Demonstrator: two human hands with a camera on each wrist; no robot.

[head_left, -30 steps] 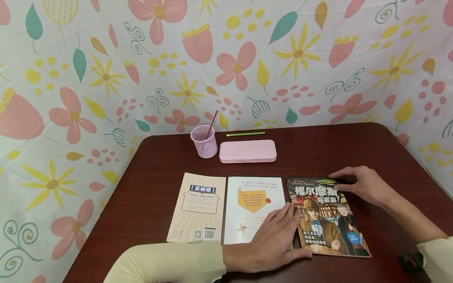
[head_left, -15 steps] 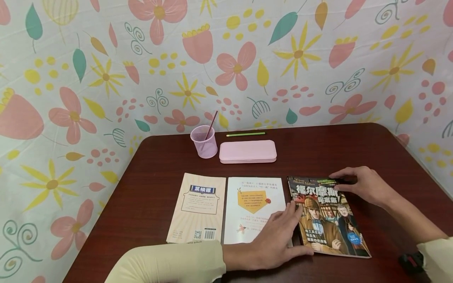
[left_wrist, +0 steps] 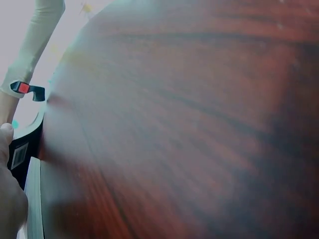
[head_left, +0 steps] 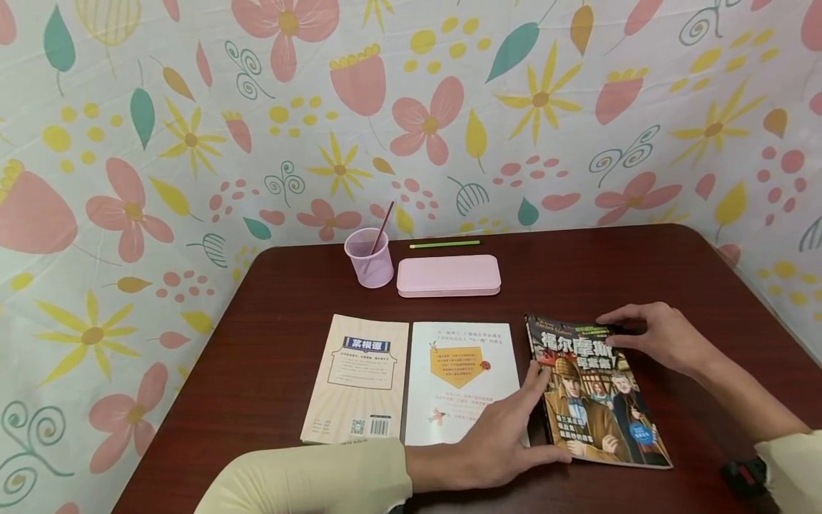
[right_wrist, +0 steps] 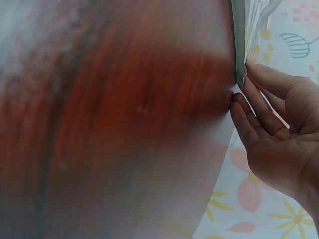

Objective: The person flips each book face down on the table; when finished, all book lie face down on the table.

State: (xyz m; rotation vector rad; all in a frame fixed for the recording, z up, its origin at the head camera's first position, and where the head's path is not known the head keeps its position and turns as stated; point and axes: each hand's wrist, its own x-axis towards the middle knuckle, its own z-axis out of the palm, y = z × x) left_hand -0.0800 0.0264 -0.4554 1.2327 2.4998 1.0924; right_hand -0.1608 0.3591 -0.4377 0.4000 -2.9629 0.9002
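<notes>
An illustrated detective book (head_left: 581,400) lies at the right of a row of books, its left edge tipped up off the table. My left hand (head_left: 491,439) grips that edge, fingertips at the spine and thumb by the lower left corner. In the left wrist view, the raised dark back cover (left_wrist: 20,154) shows a barcode. My right hand (head_left: 664,339) pinches the top right corner between thumb and fingers; the right wrist view shows the book's edge (right_wrist: 240,40) there. Partly under my left hand is a white book (head_left: 459,414).
A cream book (head_left: 356,385) lies at the left of the row. Farther back on the dark red table (head_left: 289,285) are a pink pencil case (head_left: 448,275), a pink mesh pen cup (head_left: 369,260) with a dark red pencil in it, and a green pencil (head_left: 444,244). A flower-patterned cloth (head_left: 257,107) hangs behind.
The detective book's left edge has risen and shifted slightly right. My left fingers have moved from lying over the white book to the detective book's spine. My right hand stays at its corner.
</notes>
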